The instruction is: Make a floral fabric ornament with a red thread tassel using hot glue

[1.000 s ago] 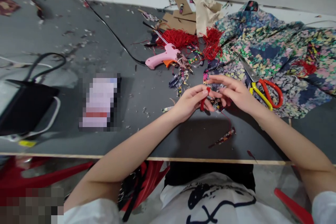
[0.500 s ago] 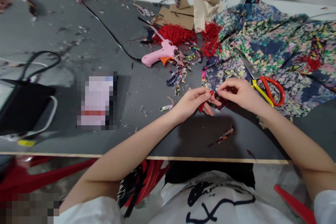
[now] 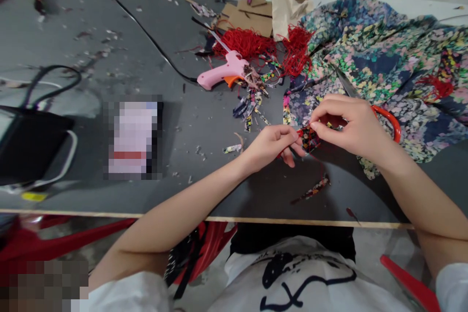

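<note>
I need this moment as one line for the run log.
left hand: holds patterned scrap | right hand: at scrap, grip unclear | scissors: on floral cloth, partly hidden | glue gun: on table

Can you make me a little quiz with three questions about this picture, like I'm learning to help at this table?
1. True or false: the left hand is holding the pink glue gun.
2. What colour is the handle loop showing on the scissors? A) green B) red C) white
3. Which hand is nearer the scissors?

Key:
1. False. The glue gun lies on the table; that hand pinches at a small patterned cloth piece.
2. B.
3. The right hand.
</note>
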The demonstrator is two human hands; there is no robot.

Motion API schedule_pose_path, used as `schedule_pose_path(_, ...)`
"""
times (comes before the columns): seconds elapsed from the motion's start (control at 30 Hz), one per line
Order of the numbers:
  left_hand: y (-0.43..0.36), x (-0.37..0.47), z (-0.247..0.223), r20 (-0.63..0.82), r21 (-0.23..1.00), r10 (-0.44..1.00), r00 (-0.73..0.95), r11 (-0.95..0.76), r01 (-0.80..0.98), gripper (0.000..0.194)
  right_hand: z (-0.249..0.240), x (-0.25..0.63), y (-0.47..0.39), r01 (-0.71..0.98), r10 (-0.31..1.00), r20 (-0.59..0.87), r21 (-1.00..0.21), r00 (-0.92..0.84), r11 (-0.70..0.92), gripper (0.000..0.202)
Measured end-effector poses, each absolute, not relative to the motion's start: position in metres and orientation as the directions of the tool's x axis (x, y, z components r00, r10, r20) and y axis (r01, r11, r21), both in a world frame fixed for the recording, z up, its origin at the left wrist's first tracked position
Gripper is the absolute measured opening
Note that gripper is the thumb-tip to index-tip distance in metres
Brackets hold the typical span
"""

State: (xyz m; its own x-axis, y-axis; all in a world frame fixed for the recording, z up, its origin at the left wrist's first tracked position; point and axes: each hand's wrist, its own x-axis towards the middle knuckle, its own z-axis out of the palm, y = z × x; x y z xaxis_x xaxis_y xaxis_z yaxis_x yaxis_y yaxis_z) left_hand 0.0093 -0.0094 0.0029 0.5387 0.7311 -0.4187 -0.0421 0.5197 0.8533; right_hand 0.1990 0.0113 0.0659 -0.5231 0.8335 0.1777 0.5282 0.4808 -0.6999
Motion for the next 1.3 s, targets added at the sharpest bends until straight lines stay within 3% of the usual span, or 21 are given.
schedule_pose_path(1.3, -0.008, 0.012, 0.01, -0.468, 0.839, 0.702, 0.537, 0.543, 0.022, 0.018, 0.054, 0.198, 0.011, 0.515, 0.792, 0.122, -0.699, -0.598, 0.496, 0.01)
